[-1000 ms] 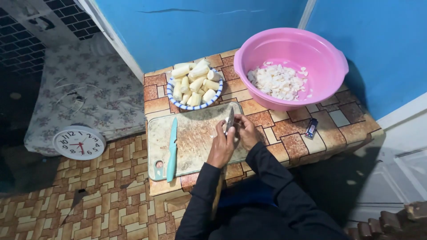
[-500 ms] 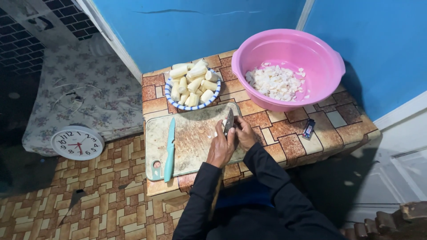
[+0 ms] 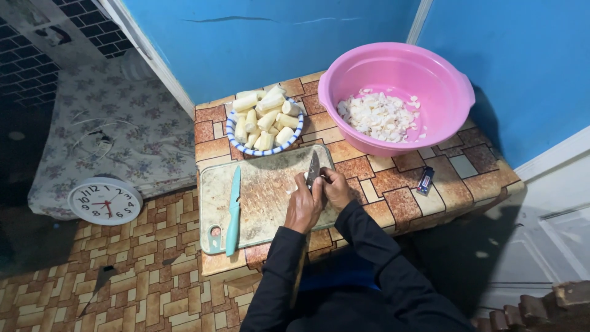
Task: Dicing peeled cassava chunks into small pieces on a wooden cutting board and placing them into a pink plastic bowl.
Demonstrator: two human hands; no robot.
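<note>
Here both hands meet over the cutting board (image 3: 264,197): right hand (image 3: 337,187) fingers wrapped on the knife (image 3: 313,169), blade pointing away; left hand (image 3: 304,206) fingers pinch a small white piece (image 3: 294,186) just left of the blade.

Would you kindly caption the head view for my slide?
Both hands slice pale root pieces with a dark knife on a worn cutting board.
</note>
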